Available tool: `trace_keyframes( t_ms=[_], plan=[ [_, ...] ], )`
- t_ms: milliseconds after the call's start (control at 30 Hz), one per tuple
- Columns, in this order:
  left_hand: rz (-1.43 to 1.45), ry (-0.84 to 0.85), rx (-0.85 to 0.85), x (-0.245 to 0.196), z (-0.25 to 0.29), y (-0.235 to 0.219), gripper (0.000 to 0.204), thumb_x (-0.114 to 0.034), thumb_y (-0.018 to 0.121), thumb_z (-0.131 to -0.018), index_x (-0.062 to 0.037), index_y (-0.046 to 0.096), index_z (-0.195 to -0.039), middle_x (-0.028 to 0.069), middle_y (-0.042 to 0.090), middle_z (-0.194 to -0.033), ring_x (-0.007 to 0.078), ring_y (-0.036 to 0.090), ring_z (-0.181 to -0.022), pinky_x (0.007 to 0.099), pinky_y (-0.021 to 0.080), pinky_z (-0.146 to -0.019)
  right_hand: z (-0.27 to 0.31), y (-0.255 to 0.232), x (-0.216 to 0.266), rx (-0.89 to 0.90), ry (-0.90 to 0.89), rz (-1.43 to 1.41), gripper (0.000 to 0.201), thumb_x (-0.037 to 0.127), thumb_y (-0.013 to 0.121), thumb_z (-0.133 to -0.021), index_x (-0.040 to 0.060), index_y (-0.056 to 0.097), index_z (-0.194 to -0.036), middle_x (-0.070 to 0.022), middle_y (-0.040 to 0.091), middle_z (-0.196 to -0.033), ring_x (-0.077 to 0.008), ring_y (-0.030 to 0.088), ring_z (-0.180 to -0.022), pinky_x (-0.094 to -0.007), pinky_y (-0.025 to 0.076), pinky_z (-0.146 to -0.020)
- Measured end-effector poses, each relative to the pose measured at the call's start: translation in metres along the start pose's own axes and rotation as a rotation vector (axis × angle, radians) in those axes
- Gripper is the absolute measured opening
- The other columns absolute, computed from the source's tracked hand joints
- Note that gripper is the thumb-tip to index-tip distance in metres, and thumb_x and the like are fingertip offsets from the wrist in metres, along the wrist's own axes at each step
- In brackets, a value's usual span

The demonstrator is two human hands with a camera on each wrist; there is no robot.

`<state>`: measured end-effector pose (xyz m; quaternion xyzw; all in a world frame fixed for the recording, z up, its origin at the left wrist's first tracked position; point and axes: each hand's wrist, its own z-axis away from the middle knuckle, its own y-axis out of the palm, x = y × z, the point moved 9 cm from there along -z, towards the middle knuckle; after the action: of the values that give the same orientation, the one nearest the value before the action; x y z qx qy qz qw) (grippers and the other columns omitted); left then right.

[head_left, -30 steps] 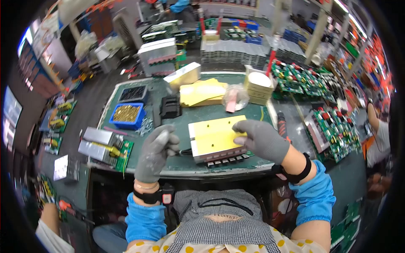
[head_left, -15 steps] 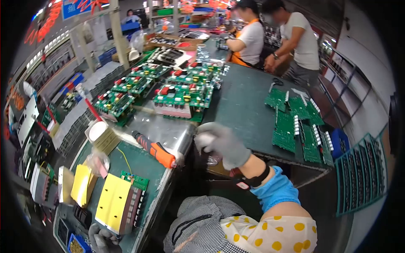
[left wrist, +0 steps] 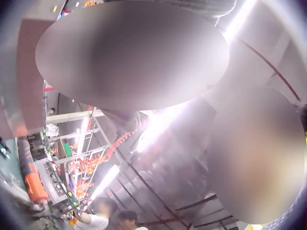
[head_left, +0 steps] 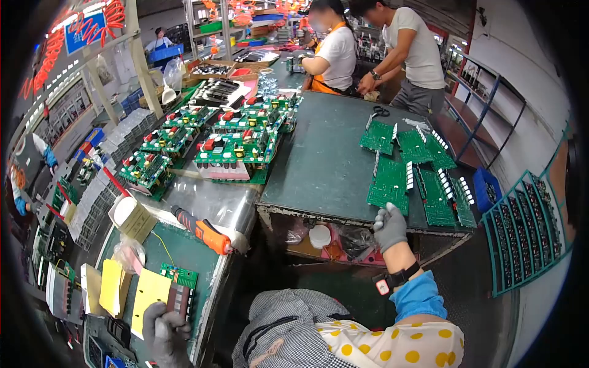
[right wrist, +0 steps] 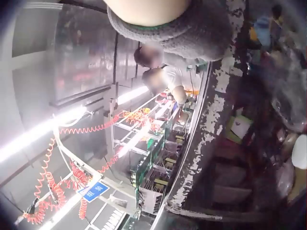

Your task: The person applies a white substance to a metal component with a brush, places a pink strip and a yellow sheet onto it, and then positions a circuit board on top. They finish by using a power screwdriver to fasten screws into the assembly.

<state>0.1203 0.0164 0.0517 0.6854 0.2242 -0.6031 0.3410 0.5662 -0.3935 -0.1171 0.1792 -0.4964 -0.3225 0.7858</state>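
Note:
My gloved right hand (head_left: 391,228) is at the front edge of the side table, its fingers loosely bent. Its fingertips are right at the lower edge of a green circuit board (head_left: 388,184). More green boards (head_left: 436,195) with white parts along their edges lie beside it. On the green workbench, at the lower left of the head view, my gloved left hand (head_left: 164,336) overlaps the near end of a heat-sink block (head_left: 181,299) under a yellow sheet (head_left: 150,294). Its fingers are loosely bent, with nothing visible held in them. In the right wrist view the grey glove (right wrist: 192,40) shows only in part.
An orange-and-black power screwdriver (head_left: 205,232) lies at the workbench edge. Populated circuit boards (head_left: 236,149) stand behind it. A blue bin (head_left: 486,187) and a green rack (head_left: 524,233) are at the right. Two people (head_left: 414,55) are at the side table's far end.
The view has swung right from the workbench to the side table. My right hand has left the yellow-covered block and reached the circuit boards; my left hand has stayed near the block.

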Motion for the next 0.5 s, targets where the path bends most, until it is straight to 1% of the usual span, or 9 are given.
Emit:
trace_keyframes(
  t_ms=[33, 100, 200, 233, 267, 367, 400, 433, 500],
  plan=[
    [-0.028, 0.044, -0.117, 0.012, -0.011, 0.005, 0.043, -0.027, 0.056, -0.097, 0.0028, 0.052, -0.128, 0.0027, 0.058, -0.082, 0.0122, 0.052, -0.068, 0.0264, 0.044, -0.062, 0.014, 0.01, -0.005, 0.031, 0.015, 0.036, 0.02, 0.032, 0.059, -0.099, 0.0122, 0.059, -0.099, -0.0002, 0.058, -0.073, -0.0139, 0.054, -0.061, -0.0257, 0.041, -0.047],
    [0.038, -0.029, 0.107, 0.013, -0.027, 0.064, 0.042, -0.024, 0.055, -0.1, 0.0041, 0.053, -0.131, 0.008, 0.065, -0.092, 0.015, 0.06, -0.076, 0.026, 0.046, -0.066, 0.044, 0.038, -0.025, 0.196, 0.126, 0.077, 0.018, 0.029, 0.061, -0.098, 0.0114, 0.06, -0.101, -0.0003, 0.058, -0.073, -0.0136, 0.052, -0.06, -0.0255, 0.039, -0.048],
    [-0.018, -0.306, 0.352, 0.056, -0.061, 0.137, 0.039, -0.025, 0.055, -0.1, 0.0017, 0.055, -0.128, 0.0103, 0.067, -0.099, 0.0169, 0.064, -0.083, 0.028, 0.049, -0.07, 0.054, 0.049, -0.067, 0.441, 0.233, 0.167, 0.022, 0.029, 0.06, -0.1, 0.0079, 0.062, -0.105, -0.0033, 0.062, -0.078, -0.0156, 0.057, -0.067, -0.0275, 0.044, -0.054],
    [-0.065, -0.36, 0.452, 0.074, -0.075, 0.16, 0.04, -0.028, 0.057, -0.099, 0.0008, 0.055, -0.126, 0.0105, 0.068, -0.101, 0.0187, 0.065, -0.086, 0.0292, 0.05, -0.07, 0.063, 0.057, -0.077, 0.556, 0.264, 0.205, 0.024, 0.03, 0.059, -0.1, 0.0065, 0.062, -0.106, -0.0046, 0.064, -0.081, -0.0165, 0.059, -0.07, -0.0284, 0.046, -0.057],
    [-0.067, -0.409, 0.505, 0.098, -0.089, 0.179, 0.041, -0.03, 0.057, -0.1, -0.0003, 0.055, -0.128, 0.0098, 0.068, -0.104, 0.0181, 0.065, -0.089, 0.0296, 0.051, -0.073, 0.075, 0.068, -0.082, 0.704, 0.281, 0.222, 0.027, 0.029, 0.058, -0.101, 0.0037, 0.062, -0.109, -0.0071, 0.066, -0.089, -0.0183, 0.064, -0.078, -0.0301, 0.052, -0.065],
    [0.005, -0.605, 0.598, 0.165, -0.115, 0.228, 0.043, -0.036, 0.055, -0.102, -0.0038, 0.056, -0.13, 0.0082, 0.068, -0.111, 0.0166, 0.065, -0.096, 0.03, 0.053, -0.08, 0.095, 0.086, -0.112, 0.957, 0.458, 0.295, 0.031, 0.028, 0.059, -0.1, 0.0017, 0.06, -0.117, -0.0094, 0.067, -0.101, -0.0198, 0.067, -0.085, -0.0313, 0.056, -0.07],
    [0.054, -0.702, 0.668, 0.195, -0.12, 0.242, 0.043, -0.037, 0.055, -0.102, -0.0042, 0.056, -0.13, 0.0091, 0.068, -0.112, 0.0179, 0.065, -0.098, 0.0318, 0.054, -0.082, 0.101, 0.092, -0.122, 1.073, 0.531, 0.328, 0.036, 0.025, 0.061, -0.097, 0.0013, 0.057, -0.125, -0.0118, 0.067, -0.109, -0.021, 0.068, -0.09, -0.0325, 0.058, -0.073],
    [0.108, -0.793, 0.74, 0.215, -0.12, 0.257, 0.043, -0.038, 0.054, -0.103, -0.0046, 0.056, -0.13, 0.0099, 0.068, -0.113, 0.0192, 0.066, -0.099, 0.0336, 0.054, -0.085, 0.108, 0.098, -0.124, 1.117, 0.479, 0.415, 0.039, 0.019, 0.062, -0.096, 0.0016, 0.054, -0.13, -0.0141, 0.066, -0.115, -0.0221, 0.068, -0.094, -0.0329, 0.059, -0.073],
    [0.262, -0.877, 0.727, 0.218, -0.108, 0.287, 0.042, -0.042, 0.057, -0.101, -0.005, 0.059, -0.12, 0.0102, 0.069, -0.102, 0.0176, 0.064, -0.077, 0.0311, 0.055, -0.072, 0.103, 0.1, -0.144, 1.257, 0.47, 0.573, 0.044, 0.013, 0.061, -0.095, 0.0022, 0.049, -0.136, -0.0154, 0.066, -0.118, -0.0233, 0.068, -0.097, -0.0338, 0.059, -0.075]
  ],
)
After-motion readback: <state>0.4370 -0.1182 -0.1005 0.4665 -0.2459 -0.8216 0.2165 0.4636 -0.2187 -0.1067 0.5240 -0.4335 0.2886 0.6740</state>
